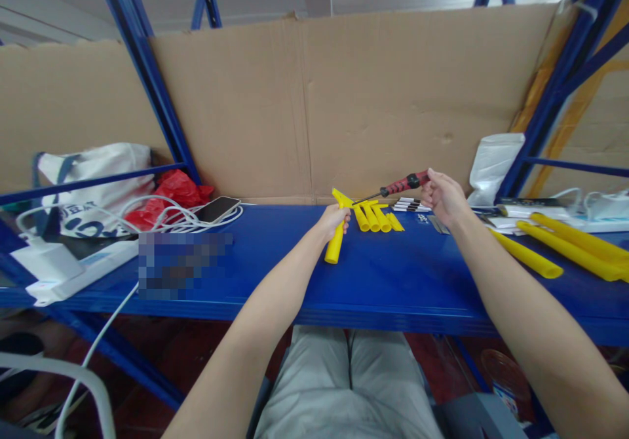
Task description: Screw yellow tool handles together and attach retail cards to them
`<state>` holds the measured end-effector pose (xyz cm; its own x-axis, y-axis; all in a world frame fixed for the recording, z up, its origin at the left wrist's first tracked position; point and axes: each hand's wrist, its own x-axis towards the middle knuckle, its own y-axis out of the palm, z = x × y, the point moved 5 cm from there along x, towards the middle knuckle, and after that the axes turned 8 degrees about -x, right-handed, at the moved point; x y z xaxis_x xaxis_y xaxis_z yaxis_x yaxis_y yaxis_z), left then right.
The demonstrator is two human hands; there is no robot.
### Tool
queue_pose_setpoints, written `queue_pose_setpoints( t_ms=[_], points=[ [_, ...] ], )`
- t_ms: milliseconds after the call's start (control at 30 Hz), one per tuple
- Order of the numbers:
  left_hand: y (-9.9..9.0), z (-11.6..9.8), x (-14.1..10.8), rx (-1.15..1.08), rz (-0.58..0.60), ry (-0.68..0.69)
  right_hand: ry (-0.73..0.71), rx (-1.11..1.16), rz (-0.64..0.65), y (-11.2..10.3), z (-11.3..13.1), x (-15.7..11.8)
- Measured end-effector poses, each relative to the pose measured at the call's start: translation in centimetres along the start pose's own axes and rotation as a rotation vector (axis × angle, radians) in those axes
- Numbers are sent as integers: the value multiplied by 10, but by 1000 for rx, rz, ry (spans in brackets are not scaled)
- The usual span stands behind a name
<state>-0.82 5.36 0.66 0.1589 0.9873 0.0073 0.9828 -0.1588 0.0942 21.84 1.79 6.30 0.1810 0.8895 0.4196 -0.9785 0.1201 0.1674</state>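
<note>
My left hand (334, 220) is wrapped round a yellow plastic handle (333, 250), a hollow tube with a flared, T-like head at its far end. In my right hand (445, 196), the fingertips close on the butt of a red and black screwdriver (400, 185). Its thin shaft points left and down to the head of the yellow handle; whether the tip touches it, I cannot tell. Just right of my left hand, several similar yellow handles (374, 219) lie side by side on the blue shelf (393, 275).
Long yellow tubes (572, 250) lie at the right, beside small white-and-black pieces (407, 205) and thin metal pieces (439, 225). A phone (217, 209), white cables, a red plastic bag (181, 190) and a power strip (83, 275) occupy the left. Cardboard (368, 98) walls the back.
</note>
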Motion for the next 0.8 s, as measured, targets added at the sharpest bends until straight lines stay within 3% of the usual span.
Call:
queue_pose_setpoints(
  t_ms=[800],
  points=[
    [-1, 1, 0, 0, 5, -12, -76, -4, 19, 3, 3, -2]
  ],
)
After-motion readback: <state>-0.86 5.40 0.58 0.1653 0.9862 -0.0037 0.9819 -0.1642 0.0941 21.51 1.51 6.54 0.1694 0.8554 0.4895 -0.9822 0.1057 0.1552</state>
